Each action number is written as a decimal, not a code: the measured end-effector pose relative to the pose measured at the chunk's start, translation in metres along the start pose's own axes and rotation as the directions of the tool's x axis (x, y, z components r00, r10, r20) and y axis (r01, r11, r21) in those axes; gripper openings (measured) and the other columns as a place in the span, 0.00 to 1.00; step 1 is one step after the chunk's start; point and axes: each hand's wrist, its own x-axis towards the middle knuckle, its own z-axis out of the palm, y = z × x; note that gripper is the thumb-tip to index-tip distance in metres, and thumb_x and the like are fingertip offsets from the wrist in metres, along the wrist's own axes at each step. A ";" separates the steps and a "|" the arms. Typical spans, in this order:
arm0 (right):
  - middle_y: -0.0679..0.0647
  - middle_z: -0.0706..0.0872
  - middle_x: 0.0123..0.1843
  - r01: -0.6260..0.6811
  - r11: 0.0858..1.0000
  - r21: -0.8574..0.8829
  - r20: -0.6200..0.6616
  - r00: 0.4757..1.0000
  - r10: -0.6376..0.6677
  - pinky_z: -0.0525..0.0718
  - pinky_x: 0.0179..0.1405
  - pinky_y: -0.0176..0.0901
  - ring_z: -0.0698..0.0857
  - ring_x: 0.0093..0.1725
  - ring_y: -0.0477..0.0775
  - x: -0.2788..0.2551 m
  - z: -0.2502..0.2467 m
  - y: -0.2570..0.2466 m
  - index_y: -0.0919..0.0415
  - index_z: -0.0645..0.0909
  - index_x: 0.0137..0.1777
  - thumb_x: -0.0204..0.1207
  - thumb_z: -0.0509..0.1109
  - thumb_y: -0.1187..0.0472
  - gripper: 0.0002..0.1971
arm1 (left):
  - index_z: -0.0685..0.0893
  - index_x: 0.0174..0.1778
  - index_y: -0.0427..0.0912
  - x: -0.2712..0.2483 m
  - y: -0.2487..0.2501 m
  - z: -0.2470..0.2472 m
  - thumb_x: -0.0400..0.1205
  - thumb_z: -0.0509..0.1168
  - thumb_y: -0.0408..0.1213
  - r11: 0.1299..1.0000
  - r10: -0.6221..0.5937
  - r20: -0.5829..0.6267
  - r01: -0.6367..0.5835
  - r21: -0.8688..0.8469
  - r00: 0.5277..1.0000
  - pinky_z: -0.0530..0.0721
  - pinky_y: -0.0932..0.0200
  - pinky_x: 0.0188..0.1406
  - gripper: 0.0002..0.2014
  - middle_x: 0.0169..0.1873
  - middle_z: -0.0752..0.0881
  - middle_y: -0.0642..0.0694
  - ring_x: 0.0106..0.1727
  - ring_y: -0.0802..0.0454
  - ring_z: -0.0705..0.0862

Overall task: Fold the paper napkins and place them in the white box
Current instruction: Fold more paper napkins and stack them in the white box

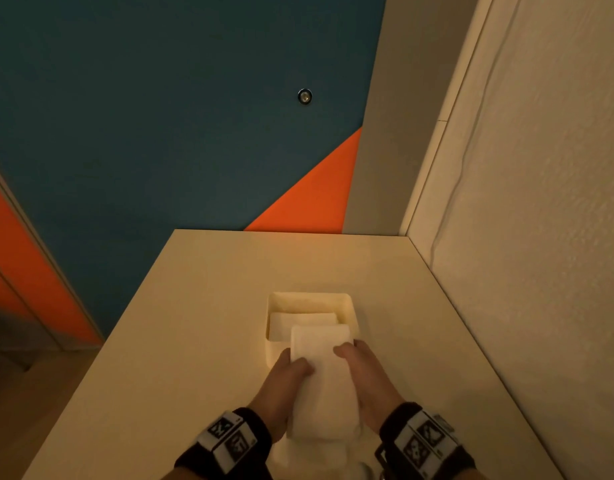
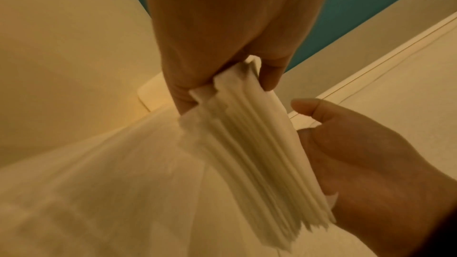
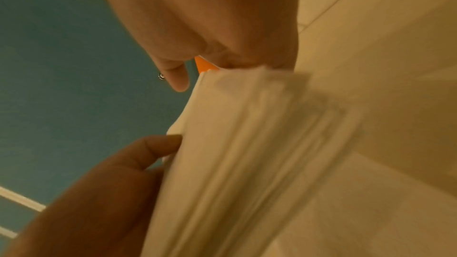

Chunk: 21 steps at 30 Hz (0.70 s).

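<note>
At lower centre, our white box [image 1: 347,306] holds folded napkins [image 1: 300,323]. Our left hand [image 1: 284,382] and right hand [image 1: 367,375] each grasp the napkin stack [image 1: 321,375], thumbs on top.

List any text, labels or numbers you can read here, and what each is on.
No readable words or numbers.
Left wristband: black-and-white marker patterns, no letters.
Right wristband: the same kind of patterns.
Napkins, box and table: unprinted.

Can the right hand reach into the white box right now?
Probably not yet. The right hand and left hand both grip the folded napkin stack, whose front end hangs over the white box. The box is open, with a napkin inside.
</note>
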 end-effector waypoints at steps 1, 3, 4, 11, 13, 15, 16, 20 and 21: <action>0.58 0.82 0.57 0.026 1.000 0.007 -0.003 1.000 -0.026 0.83 0.57 0.61 0.83 0.56 0.62 -0.001 0.003 -0.002 0.53 0.73 0.63 0.76 0.66 0.56 0.16 | 0.74 0.64 0.51 -0.001 0.002 0.002 0.68 0.64 0.43 1.000 -0.001 0.001 0.001 -0.009 1.000 0.85 0.39 0.55 0.25 0.58 0.84 0.40 0.57 0.37 0.84; 0.54 0.82 0.57 0.109 0.994 -0.020 -0.003 0.994 -0.109 0.83 0.56 0.58 0.82 0.55 0.59 -0.005 0.008 -0.005 0.50 0.71 0.65 0.76 0.65 0.60 0.17 | 0.72 0.64 0.50 -0.001 0.005 0.005 0.64 0.64 0.46 1.000 0.001 -0.013 -0.001 -0.013 1.000 0.85 0.39 0.56 0.29 0.59 0.82 0.40 0.58 0.38 0.83; 0.52 0.81 0.57 0.158 0.987 -0.041 0.004 0.987 -0.158 0.83 0.53 0.55 0.82 0.54 0.56 -0.008 0.010 -0.006 0.49 0.70 0.66 0.76 0.65 0.62 0.19 | 0.71 0.64 0.50 0.000 0.006 0.005 0.64 0.64 0.47 1.000 -0.006 -0.019 0.005 -0.014 1.000 0.84 0.39 0.55 0.29 0.59 0.82 0.40 0.58 0.38 0.82; 0.58 0.81 0.55 0.169 0.982 0.090 -0.093 0.983 -0.160 0.83 0.55 0.63 0.82 0.54 0.62 -0.007 0.000 -0.006 0.53 0.72 0.57 0.76 0.64 0.69 0.14 | 0.75 0.62 0.54 -0.009 0.004 -0.006 0.62 0.70 0.41 0.976 -0.205 0.135 0.192 0.103 0.969 0.86 0.50 0.44 0.30 0.59 0.83 0.43 0.58 0.41 0.83; 0.61 0.81 0.55 0.114 0.979 0.171 -0.085 0.991 -0.100 0.83 0.54 0.64 0.81 0.54 0.66 -0.007 -0.010 -0.008 0.59 0.72 0.56 0.75 0.65 0.70 0.11 | 0.77 0.63 0.56 -0.011 0.003 -0.010 0.62 0.69 0.37 0.965 -0.234 0.185 0.205 0.163 0.954 0.86 0.52 0.41 0.30 0.59 0.84 0.43 0.58 0.41 0.84; 0.63 0.78 0.56 0.080 0.980 0.182 -0.041 0.996 -0.074 0.82 0.48 0.58 0.80 0.52 0.64 -0.008 -0.020 -0.010 0.62 0.70 0.57 0.75 0.66 0.71 0.14 | 0.77 0.63 0.57 -0.011 0.005 -0.016 0.61 0.68 0.36 0.954 -0.251 0.195 0.208 0.214 0.948 0.86 0.52 0.41 0.32 0.60 0.84 0.42 0.59 0.40 0.84; 0.63 0.77 0.57 0.061 0.982 0.177 -0.003 0.998 -0.061 0.82 0.45 0.56 0.79 0.51 0.63 -0.009 -0.025 -0.011 0.61 0.69 0.59 0.74 0.66 0.73 0.16 | 0.77 0.63 0.57 -0.010 0.009 -0.019 0.60 0.68 0.36 0.949 -0.258 0.198 0.209 0.236 0.946 0.87 0.50 0.43 0.33 0.60 0.84 0.42 0.59 0.40 0.83; 0.64 0.80 0.57 0.042 0.987 0.154 0.145 0.987 -0.065 0.85 0.43 0.58 0.80 0.51 0.65 -0.008 -0.042 -0.016 0.41 0.68 0.63 0.73 0.65 0.77 0.30 | 0.77 0.62 0.58 -0.007 0.029 -0.028 0.65 0.73 0.31 0.979 -0.146 0.045 0.138 0.150 0.988 0.88 0.42 0.47 0.30 0.58 0.83 0.41 0.56 0.38 0.84; 0.64 0.81 0.56 0.061 0.989 0.135 0.153 0.985 -0.082 0.86 0.41 0.56 0.80 0.52 0.65 -0.007 -0.044 -0.017 0.37 0.68 0.64 0.73 0.65 0.75 0.31 | 0.74 0.63 0.62 -0.006 0.034 -0.029 0.70 0.73 0.31 0.991 -0.077 -0.012 0.078 0.111 0.997 0.88 0.44 0.44 0.29 0.57 0.83 0.42 0.54 0.38 0.85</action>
